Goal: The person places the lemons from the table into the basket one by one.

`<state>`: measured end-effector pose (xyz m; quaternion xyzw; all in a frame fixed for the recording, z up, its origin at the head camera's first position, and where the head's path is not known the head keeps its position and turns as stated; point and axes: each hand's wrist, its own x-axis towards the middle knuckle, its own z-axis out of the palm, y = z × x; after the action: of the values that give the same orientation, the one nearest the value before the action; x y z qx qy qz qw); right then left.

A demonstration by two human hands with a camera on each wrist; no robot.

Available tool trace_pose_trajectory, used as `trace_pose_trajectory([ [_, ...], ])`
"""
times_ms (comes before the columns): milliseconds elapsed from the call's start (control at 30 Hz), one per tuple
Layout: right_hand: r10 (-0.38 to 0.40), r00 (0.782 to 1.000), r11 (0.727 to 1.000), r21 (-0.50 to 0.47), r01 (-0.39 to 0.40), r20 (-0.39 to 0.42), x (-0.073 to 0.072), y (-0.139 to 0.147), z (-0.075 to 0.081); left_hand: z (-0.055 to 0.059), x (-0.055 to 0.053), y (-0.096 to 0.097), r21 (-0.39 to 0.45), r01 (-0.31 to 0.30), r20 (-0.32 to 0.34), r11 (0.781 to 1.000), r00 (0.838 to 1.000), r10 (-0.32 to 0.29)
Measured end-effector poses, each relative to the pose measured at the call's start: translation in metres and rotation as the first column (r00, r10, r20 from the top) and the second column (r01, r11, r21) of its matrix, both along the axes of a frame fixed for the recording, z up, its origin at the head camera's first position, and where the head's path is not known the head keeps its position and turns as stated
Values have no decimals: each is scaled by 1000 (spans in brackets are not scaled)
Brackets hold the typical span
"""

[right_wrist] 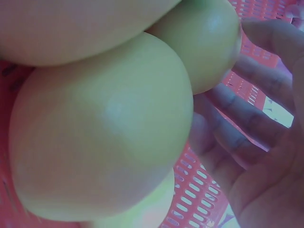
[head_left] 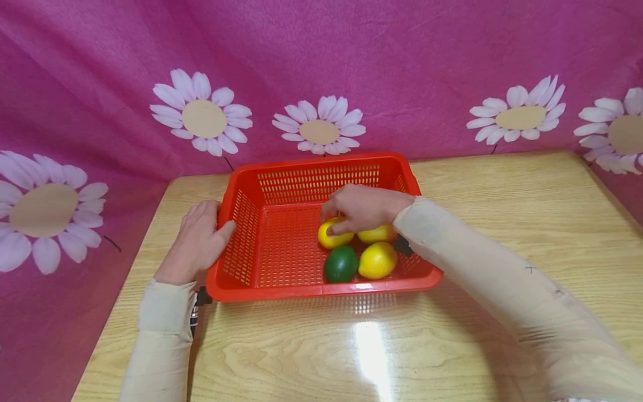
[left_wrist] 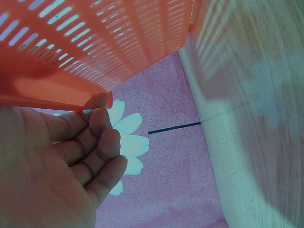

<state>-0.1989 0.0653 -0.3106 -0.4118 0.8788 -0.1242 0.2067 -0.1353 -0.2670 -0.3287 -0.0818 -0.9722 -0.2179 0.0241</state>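
Note:
A red plastic basket (head_left: 286, 291) with slotted walls stands on the table. My left hand (head_left: 198, 240) grips its left rim, thumb over the edge and the other fingers outside; in the left wrist view the fingers (left_wrist: 109, 142) are bent under the rim. Inside the basket, my right hand (head_left: 364, 207) holds a yellow lemon (head_left: 334, 239) between thumb and fingers. The right wrist view shows the fingers against this lemon (right_wrist: 204, 47). A second lemon (head_left: 378, 233) is partly hidden under the hand. Nearer the front wall lie a third lemon (head_left: 378, 260) and a dark green fruit (head_left: 342, 264).
The wood-grain table (head_left: 311, 346) reflects a bright light in front of the basket. A pink cloth (head_left: 402, 67) with white daisies hangs behind the table and along its left side. The fruits are grouped in the right half of the basket.

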Motion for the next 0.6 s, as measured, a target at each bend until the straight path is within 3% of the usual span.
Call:
trace_pose_trajectory([
  [600, 0, 997, 1000, -30, -2, -76, -1, 0, 5, 2, 1, 1, 6, -2, 17, 1000, 1000, 2],
])
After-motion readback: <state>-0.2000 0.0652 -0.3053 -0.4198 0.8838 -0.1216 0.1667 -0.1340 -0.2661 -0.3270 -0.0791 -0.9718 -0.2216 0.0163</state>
